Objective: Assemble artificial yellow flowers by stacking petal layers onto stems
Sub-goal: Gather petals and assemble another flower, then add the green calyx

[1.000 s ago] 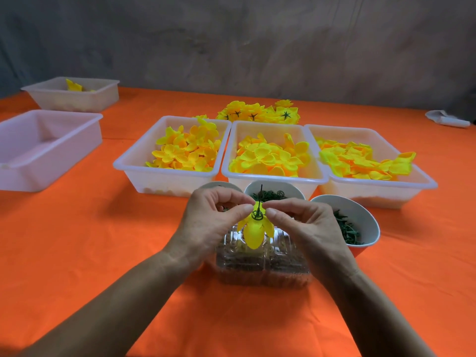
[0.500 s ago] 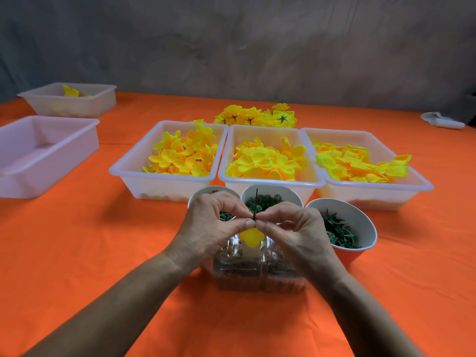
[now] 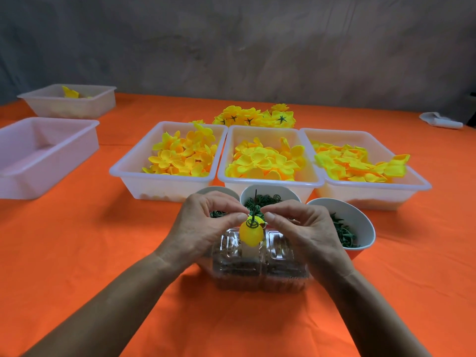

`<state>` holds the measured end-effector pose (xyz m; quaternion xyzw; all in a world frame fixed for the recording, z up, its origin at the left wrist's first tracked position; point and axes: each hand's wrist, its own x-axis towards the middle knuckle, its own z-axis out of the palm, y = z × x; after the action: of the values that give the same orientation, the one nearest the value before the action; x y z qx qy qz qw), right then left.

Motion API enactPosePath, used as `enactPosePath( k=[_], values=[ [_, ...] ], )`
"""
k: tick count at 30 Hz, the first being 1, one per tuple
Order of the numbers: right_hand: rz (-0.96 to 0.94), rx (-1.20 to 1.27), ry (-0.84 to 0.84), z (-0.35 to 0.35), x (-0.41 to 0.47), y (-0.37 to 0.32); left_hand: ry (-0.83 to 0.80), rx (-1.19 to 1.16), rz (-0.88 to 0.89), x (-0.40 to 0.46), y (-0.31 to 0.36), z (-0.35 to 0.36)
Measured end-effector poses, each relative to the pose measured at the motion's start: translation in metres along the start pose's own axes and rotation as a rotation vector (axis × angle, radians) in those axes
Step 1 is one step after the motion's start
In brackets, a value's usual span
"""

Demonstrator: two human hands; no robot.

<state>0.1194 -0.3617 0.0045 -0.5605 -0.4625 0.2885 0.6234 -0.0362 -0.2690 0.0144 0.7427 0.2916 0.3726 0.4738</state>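
Both hands meet over the middle of the orange bench [image 3: 77,253], working one small flower between them. The left hand [image 3: 203,228] and the right hand [image 3: 306,233] each pinch the yellow petal layer [image 3: 251,234] from their own side, thumb and forefinger curled onto its upper edge, so the cupped petals hang downward and the thin dark stem [image 3: 255,202] pokes up between the fingertips. A green ring piece [image 3: 252,223] sits on the stem against the petals; held this way, it looks as though the person is pressing the piece down to seat the layer, with the two-sided grip keeping the soft petals from twisting. Directly under the hands lies a clear plastic clamshell box [image 3: 260,269]. Just beyond the fingertips stand three bowls of green parts: one behind the left hand [image 3: 219,191], one straight ahead [image 3: 270,194], one beside the right hand [image 3: 347,222], all within a short reach. Farther out, three white trays of loose yellow petals [image 3: 180,158] [image 3: 265,163] [image 3: 360,166] sit in a row, probably sorted by layer. Behind them is a heap of finished flowers [image 3: 255,117]. Well off past the left hand are a bare tray [image 3: 43,150] and another holding a few petals [image 3: 69,99].
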Motion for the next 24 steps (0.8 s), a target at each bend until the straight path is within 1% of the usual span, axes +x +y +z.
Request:
enactPosePath(
  k=[3,6,10,15,19,20,21,23,24],
  values=[
    [-0.024,-0.042,-0.055,0.003,0.001,-0.001,-0.013,0.032,0.062,0.001,0.000,0.006],
    [-0.038,-0.085,-0.058,0.003,0.001,0.001,-0.003,0.043,0.097,0.002,-0.004,0.008],
    [-0.041,-0.129,-0.061,0.003,0.003,0.004,-0.020,0.038,0.096,0.005,-0.008,0.008],
    [-0.020,-0.158,-0.104,0.002,0.005,0.002,-0.054,0.044,0.092,0.006,-0.009,0.007],
    [0.066,-0.182,-0.232,-0.008,0.016,-0.012,-0.077,0.069,0.083,0.008,-0.007,0.005],
    [0.069,-0.168,-0.220,-0.011,0.024,-0.015,-0.083,0.073,0.081,0.009,-0.006,0.004],
    [0.046,-0.169,-0.158,-0.015,0.034,-0.016,-0.085,0.083,0.085,0.009,-0.006,0.004],
    [-0.011,-0.262,0.030,-0.019,0.061,-0.014,-0.091,0.110,0.103,0.008,-0.005,0.004],
    [-0.020,-0.340,0.099,-0.019,0.076,-0.010,-0.097,0.118,0.107,0.009,-0.005,0.004]
  ],
)
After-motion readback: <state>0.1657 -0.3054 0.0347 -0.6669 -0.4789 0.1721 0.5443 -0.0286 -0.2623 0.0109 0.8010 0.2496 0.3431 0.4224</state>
